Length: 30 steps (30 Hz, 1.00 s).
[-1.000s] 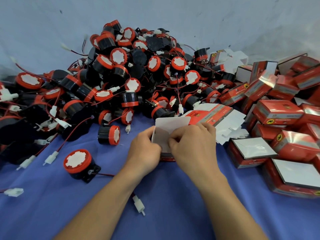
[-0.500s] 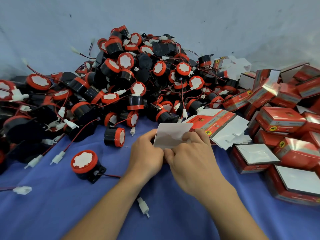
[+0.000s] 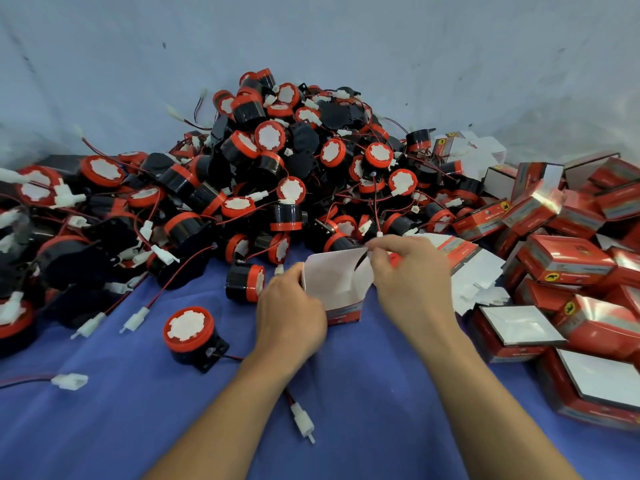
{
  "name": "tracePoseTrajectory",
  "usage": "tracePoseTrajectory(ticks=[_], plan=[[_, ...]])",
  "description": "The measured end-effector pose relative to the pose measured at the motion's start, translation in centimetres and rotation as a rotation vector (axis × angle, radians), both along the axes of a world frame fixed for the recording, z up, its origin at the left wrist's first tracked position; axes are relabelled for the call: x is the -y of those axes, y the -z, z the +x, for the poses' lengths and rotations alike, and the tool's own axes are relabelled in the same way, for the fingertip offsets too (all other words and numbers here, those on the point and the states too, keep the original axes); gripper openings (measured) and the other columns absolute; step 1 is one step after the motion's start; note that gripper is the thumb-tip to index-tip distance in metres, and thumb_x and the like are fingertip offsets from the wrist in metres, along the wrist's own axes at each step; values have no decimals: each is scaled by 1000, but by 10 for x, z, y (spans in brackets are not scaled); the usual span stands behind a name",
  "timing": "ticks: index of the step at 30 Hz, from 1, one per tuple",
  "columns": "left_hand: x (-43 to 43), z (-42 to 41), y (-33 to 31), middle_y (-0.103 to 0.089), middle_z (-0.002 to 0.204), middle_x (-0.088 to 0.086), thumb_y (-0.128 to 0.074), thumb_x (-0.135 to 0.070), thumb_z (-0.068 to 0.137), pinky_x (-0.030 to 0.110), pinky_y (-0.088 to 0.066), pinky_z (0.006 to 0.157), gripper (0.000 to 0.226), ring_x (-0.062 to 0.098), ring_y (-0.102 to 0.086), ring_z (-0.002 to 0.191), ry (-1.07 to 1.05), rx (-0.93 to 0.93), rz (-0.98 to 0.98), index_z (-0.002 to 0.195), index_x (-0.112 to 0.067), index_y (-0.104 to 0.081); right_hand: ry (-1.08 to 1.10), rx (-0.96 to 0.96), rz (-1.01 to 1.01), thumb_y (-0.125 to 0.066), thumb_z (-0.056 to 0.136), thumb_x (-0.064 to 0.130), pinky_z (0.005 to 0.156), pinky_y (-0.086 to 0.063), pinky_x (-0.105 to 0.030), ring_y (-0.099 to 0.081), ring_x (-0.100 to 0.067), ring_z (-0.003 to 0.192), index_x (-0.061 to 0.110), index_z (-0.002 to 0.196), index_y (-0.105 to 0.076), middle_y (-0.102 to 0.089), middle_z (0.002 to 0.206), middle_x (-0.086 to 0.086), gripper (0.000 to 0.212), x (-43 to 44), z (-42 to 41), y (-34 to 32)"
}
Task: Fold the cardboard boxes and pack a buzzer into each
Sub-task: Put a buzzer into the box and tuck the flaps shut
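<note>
A small red cardboard box (image 3: pixel 341 289) with a white inside stands on the blue cloth at the centre, its flaps raised. My left hand (image 3: pixel 292 311) grips its left side. My right hand (image 3: pixel 407 268) pinches the top right flap near its corner. A loose black and red buzzer (image 3: pixel 192 336) with a wire lies left of my left hand. Another buzzer (image 3: pixel 244 284) lies on its side just behind it. A big heap of buzzers (image 3: pixel 277 174) rises at the back.
Folded red boxes (image 3: pixel 568 261) are stacked at the right, some lying with white flaps up (image 3: pixel 523 325). Flat unfolded box blanks (image 3: pixel 474 268) lie right of my right hand. White wire connectors (image 3: pixel 303 422) lie on the blue cloth (image 3: pixel 363 410). A grey wall stands behind.
The box has gone from a flat white panel between both hands to an opened upright shape. My right hand has moved up and right to the flap's corner.
</note>
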State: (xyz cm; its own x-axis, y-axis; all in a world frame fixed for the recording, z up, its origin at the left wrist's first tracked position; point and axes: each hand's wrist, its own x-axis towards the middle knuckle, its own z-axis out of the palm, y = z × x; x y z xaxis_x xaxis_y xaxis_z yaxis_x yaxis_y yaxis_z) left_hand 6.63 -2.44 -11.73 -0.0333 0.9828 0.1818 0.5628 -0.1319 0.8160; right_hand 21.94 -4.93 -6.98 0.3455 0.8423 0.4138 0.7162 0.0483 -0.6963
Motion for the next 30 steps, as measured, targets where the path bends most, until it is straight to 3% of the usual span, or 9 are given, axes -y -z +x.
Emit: tracePoseTrajectory(ticks=[4,9,13,15,17,19,22,26,30], plan=[[-5,0,3,-54,88,-17,-49,4,83,32,-47,66,44,11,-50,81,4,16,-27,103,-32,-65,-172,23,-207,-48,101,4,101,-53,-32,-68,-17,112,22,117,-78,-75,120,1,38,-48,2,-20],[-7,0,7,-56,90,-15,-47,3,81,32,-40,71,46,1,-44,81,-12,18,-49,109,-28,-67,-331,427,-632,-58,101,20,88,-47,-29,-61,-26,121,29,147,-53,-63,141,-2,47,-84,13,-18],[-7,0,6,-59,99,-12,-48,3,81,36,-52,74,51,17,-51,93,2,16,-53,116,-27,-68,-341,583,-688,-58,101,32,99,-43,-39,-57,-36,123,32,156,-32,-61,141,-7,61,-87,18,-9],[-6,-1,5,-57,93,-16,-48,3,81,41,-57,79,50,19,-56,94,16,23,-58,113,-28,-68,-285,550,-584,-65,96,25,99,-42,-43,-61,-36,115,33,146,-41,-70,118,-4,57,-82,18,-9],[-5,-2,3,-55,87,-19,-48,3,81,42,-58,79,49,17,-56,91,20,25,-61,113,-28,-69,-219,235,-323,-72,92,19,81,-46,-33,-65,-20,98,34,129,-51,-66,96,10,45,-73,22,-17],[-5,-2,3,-54,85,-21,-48,2,81,43,-58,76,47,11,-54,83,23,21,-58,110,-28,-69,-160,-140,9,-72,92,22,71,-47,-23,-61,0,86,42,116,-53,-63,91,20,37,-55,24,-33],[-5,-2,4,-58,83,-17,-48,0,79,41,-56,68,41,7,-53,77,26,18,-63,99,-29,-69,-154,-374,281,-70,89,31,74,-59,-38,-69,-8,84,49,106,-56,-69,92,17,28,-20,22,-52],[-7,1,5,-58,70,-19,-53,-3,81,30,-48,61,36,5,-54,70,28,-7,-70,88,-36,-65,-235,-57,388,-71,84,29,74,-50,-16,-64,-7,92,45,123,-54,-64,104,22,45,31,4,-49],[-5,1,7,-63,67,-12,-56,-7,87,35,-42,55,24,13,-55,65,63,17,-41,72,-25,-58,-248,292,248,-73,74,11,80,-45,-34,-54,-12,98,38,130,-59,-59,116,13,64,47,-16,-11]])
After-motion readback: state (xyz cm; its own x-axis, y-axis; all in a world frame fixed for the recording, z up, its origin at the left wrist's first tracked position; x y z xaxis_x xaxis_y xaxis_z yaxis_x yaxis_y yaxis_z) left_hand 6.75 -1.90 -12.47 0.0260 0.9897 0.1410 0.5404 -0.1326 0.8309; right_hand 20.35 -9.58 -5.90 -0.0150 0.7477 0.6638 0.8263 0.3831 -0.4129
